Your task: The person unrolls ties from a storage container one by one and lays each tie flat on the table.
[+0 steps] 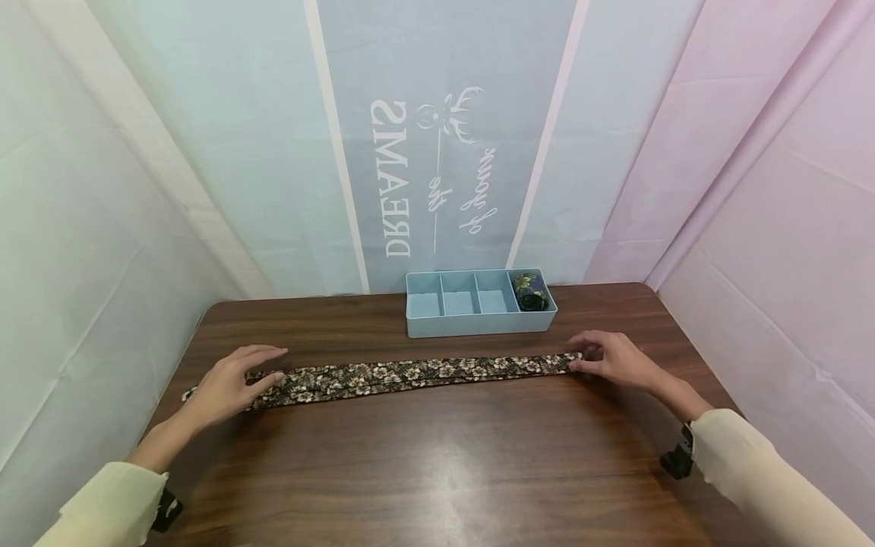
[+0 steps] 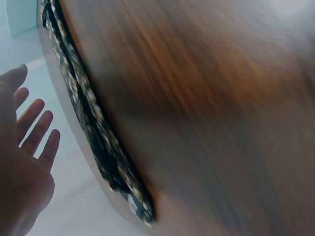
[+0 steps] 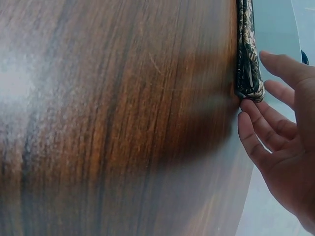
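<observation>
A long floral necktie [image 1: 410,374], black with cream flowers, lies lengthwise across the table, doubled over. My left hand [image 1: 229,384] is over its left end, fingers spread; the left wrist view shows this hand [image 2: 32,142] apart from the cloth. At the necktie's right end, my right hand [image 1: 615,361] holds the folded tip between thumb and curled fingers, which also show around the end in the right wrist view [image 3: 283,128].
Behind the necktie stands a light blue divided box [image 1: 478,325]. Its rightmost compartment holds a rolled dark floral necktie [image 1: 529,292]; the others show bare bottoms. A printed curtain [image 1: 451,45] hangs behind the brown wooden table [image 1: 424,471], with pale fabric along both sides.
</observation>
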A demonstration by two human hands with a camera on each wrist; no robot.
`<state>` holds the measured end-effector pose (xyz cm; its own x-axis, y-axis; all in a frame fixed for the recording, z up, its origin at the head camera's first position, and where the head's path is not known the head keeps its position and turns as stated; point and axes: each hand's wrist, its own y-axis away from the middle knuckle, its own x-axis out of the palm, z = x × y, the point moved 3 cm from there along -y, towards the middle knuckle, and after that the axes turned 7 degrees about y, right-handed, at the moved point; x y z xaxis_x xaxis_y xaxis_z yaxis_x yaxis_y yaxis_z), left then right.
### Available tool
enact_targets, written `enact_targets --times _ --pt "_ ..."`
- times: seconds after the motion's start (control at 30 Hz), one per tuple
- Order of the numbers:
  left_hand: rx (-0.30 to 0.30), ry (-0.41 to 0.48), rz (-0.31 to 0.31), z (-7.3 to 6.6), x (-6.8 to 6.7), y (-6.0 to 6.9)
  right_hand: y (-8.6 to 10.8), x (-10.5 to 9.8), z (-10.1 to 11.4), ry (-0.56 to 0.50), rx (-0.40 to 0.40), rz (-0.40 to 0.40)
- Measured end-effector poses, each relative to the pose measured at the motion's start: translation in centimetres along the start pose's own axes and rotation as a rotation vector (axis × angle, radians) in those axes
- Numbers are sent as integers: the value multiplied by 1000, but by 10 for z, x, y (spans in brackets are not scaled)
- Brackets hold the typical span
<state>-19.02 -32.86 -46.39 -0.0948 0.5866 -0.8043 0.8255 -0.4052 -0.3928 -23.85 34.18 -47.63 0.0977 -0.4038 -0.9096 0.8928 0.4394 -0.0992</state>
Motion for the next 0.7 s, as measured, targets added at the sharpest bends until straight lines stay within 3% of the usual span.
enact_targets --times 0.3,0.57,0.7 --pt "-74 -48 -21 16 -20 22 0 2 1 -22 37 14" --pt "-76 -57 -106 39 -31 42 1 4 0 -63 52 1" --pt "-184 -74 -86 46 -36 51 1 5 -1 -91 55 -5"
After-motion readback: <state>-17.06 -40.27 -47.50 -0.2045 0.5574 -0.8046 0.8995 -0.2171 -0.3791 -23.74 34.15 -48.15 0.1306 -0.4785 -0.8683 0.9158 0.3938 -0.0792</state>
